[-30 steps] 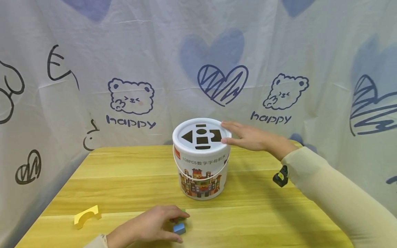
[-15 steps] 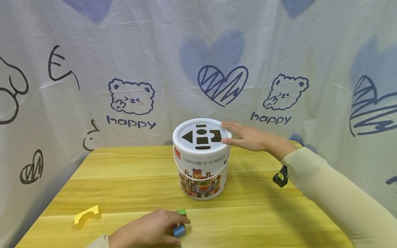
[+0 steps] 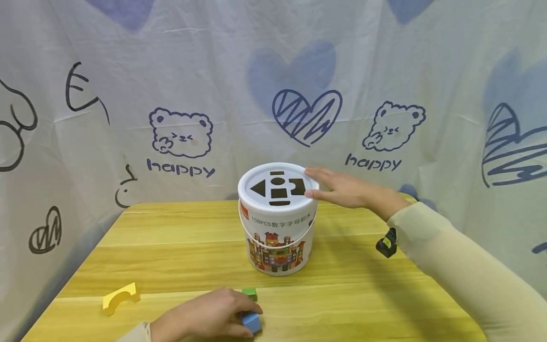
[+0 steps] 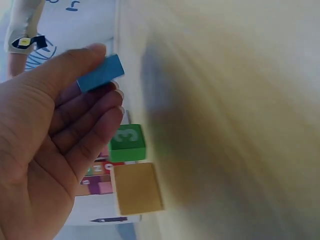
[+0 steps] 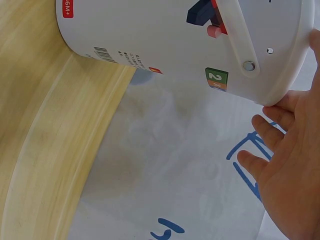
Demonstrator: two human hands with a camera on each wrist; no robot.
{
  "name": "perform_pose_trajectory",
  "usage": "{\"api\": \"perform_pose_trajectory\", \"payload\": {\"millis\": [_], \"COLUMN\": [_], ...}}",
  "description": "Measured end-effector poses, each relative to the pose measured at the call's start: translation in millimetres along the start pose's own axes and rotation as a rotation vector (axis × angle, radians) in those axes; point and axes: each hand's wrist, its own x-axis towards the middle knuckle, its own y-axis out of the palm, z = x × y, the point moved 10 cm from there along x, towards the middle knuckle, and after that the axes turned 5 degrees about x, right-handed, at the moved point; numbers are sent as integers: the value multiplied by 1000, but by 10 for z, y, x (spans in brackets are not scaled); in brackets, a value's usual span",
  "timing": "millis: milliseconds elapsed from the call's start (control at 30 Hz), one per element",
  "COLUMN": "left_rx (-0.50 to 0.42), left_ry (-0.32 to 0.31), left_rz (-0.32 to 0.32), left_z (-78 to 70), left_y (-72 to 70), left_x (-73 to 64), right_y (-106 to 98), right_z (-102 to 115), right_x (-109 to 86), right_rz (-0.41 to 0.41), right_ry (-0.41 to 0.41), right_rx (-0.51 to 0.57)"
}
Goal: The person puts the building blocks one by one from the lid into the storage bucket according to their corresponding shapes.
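Note:
My left hand (image 3: 213, 311) pinches a small blue block (image 3: 252, 323) between thumb and fingertips, low over the front of the table. The left wrist view shows this blue block (image 4: 101, 73) tilted in the grip. Just beyond the fingers stands a green block (image 3: 249, 293), marked with a white 3 in the left wrist view, beside a plain wood-coloured block (image 4: 136, 189). A white bucket (image 3: 278, 261) of building blocks stands upright behind them, its lid (image 3: 287, 176) pierced by shaped holes. With fingers extended, my right hand (image 3: 346, 189) rests on the lid's right rim.
A yellow arch block (image 3: 121, 297) lies at the left of the wooden table (image 3: 171, 251). The bucket's thin white handle (image 3: 278, 247) hangs down at its front. A printed white cloth (image 3: 239, 71) hangs behind the table.
The left hand has gripped the blue block and shifted it slightly toward me and to the right. More of the green block shows now. The right hand stays on the lid.

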Motion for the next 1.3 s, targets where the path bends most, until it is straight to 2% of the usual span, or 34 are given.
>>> {"api": "perform_pose_trajectory", "payload": {"millis": [233, 433, 667, 900, 1033, 1133, 1300], "left_rx": [36, 22, -24, -34, -83, -85, -32], "left_ry": [43, 68, 50, 23, 1, 15, 23], "left_rz": [-22, -73, -96, -143, -149, -174, -226], "left_z": [-82, -152, -180, -198, -182, -185, -162], "left_y": [-232, -508, -836, -1248, -1441, -1586, -1818], "left_x": [90, 170, 298, 399, 462, 519, 609], "right_y": [-5, -2, -3, 3, 9, 13, 18], "right_z": [6, 5, 13, 10, 4, -3, -10], "right_x": [2, 6, 7, 7, 6, 9, 17], "right_rz": [0, 3, -2, -3, -3, -5, -4], "right_ry": [0, -1, -27, -26, -24, -21, -18], "right_rx": [-1, -2, -18, -18, -18, -14, -15]}}
